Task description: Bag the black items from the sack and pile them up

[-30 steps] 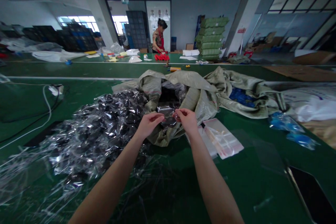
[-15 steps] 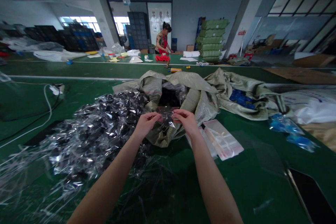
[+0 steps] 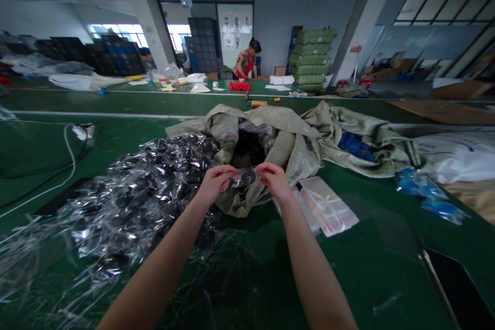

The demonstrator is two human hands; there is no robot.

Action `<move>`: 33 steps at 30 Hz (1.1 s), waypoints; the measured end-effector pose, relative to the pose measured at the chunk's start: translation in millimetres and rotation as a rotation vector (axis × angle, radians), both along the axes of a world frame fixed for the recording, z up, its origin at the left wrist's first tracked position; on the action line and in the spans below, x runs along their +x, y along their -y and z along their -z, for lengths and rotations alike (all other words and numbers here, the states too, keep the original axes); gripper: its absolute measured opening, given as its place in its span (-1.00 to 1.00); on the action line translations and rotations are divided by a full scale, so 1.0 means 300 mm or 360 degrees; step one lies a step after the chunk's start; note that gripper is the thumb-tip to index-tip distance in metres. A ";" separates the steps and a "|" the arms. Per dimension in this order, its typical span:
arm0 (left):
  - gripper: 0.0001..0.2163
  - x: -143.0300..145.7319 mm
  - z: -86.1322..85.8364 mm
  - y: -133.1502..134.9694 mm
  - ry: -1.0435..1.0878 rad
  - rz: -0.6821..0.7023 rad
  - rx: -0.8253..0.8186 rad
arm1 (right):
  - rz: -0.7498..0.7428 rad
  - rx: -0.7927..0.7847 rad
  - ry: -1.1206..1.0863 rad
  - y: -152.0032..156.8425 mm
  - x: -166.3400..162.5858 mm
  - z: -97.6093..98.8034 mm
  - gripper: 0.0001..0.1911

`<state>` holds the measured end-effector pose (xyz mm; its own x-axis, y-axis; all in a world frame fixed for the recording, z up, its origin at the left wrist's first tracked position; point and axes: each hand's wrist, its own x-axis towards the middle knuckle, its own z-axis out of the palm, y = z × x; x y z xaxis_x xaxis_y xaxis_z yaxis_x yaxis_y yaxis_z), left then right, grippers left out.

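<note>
Between my two hands is a clear plastic bag (image 3: 244, 178) with a dark, rounded item inside. My left hand (image 3: 217, 181) pinches its left end, and my right hand (image 3: 273, 179) pinches its right end. Directly behind it gapes an olive woven sack (image 3: 286, 148), with dark items inside that are too shadowed to name. A large heap of dark items in clear bags (image 3: 154, 185) lies left of my hands. Right of my right wrist is a stack of flat clear bags (image 3: 328, 206).
A second woven sack (image 3: 371, 118) holds blue items (image 3: 356, 145). Small blue bagged items (image 3: 421, 185) and a phone (image 3: 456, 289) lie on the right. Plastic strips (image 3: 38, 258) litter the left front. A co-worker (image 3: 246, 62) stands across the green table (image 3: 127, 100) by red items (image 3: 238, 85).
The film between my hands has been drawn in around the dark item, which now shows clearly as a rounded shape. Across the table, the co-worker has shifted right and bent lower.
</note>
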<state>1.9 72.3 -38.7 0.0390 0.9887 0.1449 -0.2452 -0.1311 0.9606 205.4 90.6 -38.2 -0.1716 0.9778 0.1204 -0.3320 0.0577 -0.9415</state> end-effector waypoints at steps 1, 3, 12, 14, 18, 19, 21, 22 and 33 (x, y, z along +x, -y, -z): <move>-0.77 0.000 0.001 0.001 -0.0009 0.0008 0.0002 | -0.0012 0.0012 0.0010 0.001 0.000 -0.001 -0.86; -0.74 -0.002 0.002 0.004 -0.0029 0.0018 0.0007 | -0.0050 0.0050 0.0024 0.002 -0.001 0.000 -0.79; -0.82 0.024 -0.012 0.019 0.0191 0.0005 -0.0064 | -0.0092 0.0088 -0.0064 -0.012 -0.017 0.029 -0.78; -0.80 0.026 -0.023 0.027 0.0222 0.0013 -0.0119 | -0.0077 0.0103 -0.0060 -0.008 -0.019 0.026 -0.78; -0.69 0.019 -0.045 0.041 0.0174 0.0074 -0.0166 | -0.0066 0.0153 0.0022 0.000 -0.019 0.013 -0.79; -0.66 0.019 -0.050 0.044 0.0130 0.0059 -0.0169 | -0.0069 0.0170 0.0034 0.001 -0.019 0.011 -0.79; -0.64 0.024 -0.057 0.049 0.0017 -0.0011 -0.0177 | -0.0075 0.0206 0.0043 0.001 -0.020 0.009 -0.80; -0.64 0.029 -0.059 0.052 -0.0024 -0.0056 -0.0177 | -0.0074 0.0224 0.0043 0.001 -0.021 0.010 -0.80; -0.64 0.026 -0.065 0.088 -0.0317 -0.0148 -0.0116 | -0.0012 0.0280 -0.0031 0.007 -0.019 -0.011 -0.66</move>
